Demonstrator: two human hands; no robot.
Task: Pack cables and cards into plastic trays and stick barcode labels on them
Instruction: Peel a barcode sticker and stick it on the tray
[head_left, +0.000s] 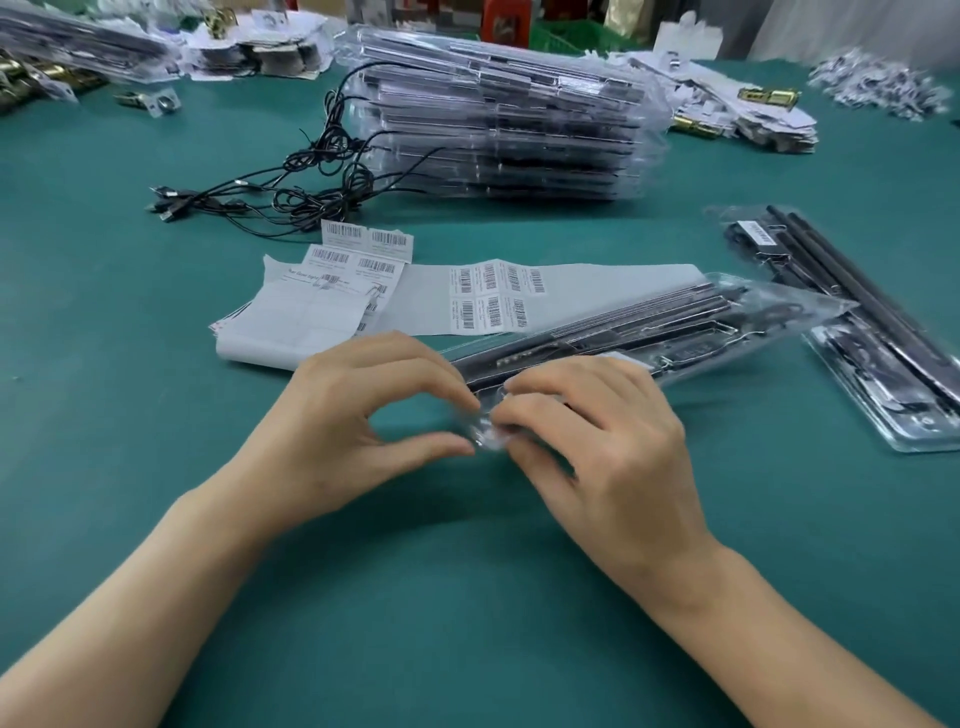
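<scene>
While both hands are meeting at the near end of the clear plastic tray (649, 332), I am holding its rounded end tab from two sides. My left hand (353, 415) is curving into a ring, thumb and forefinger tips closing on the tab's left edge, other fingers arched above. My right hand (597, 457) is lying over the same end, fingers curled down onto the plastic, thumb tucked under; this spot is blurring, so I cannot tell the exact finger contact. The tray is lying slantwise on the green table (467, 623), near end at my hands, far end pointing up and right, with black strips and wire showing inside. Its middle is overlapping the edge of the barcode label sheets (488, 296), which are lying just behind my hands. Further back, a stack of packed trays (498, 119) is sitting, with loose black cables (291, 176) trailing out to its left. At the right, a second tray (857, 332) is lying apart, carrying a barcode label (757, 235) near its far end.
</scene>
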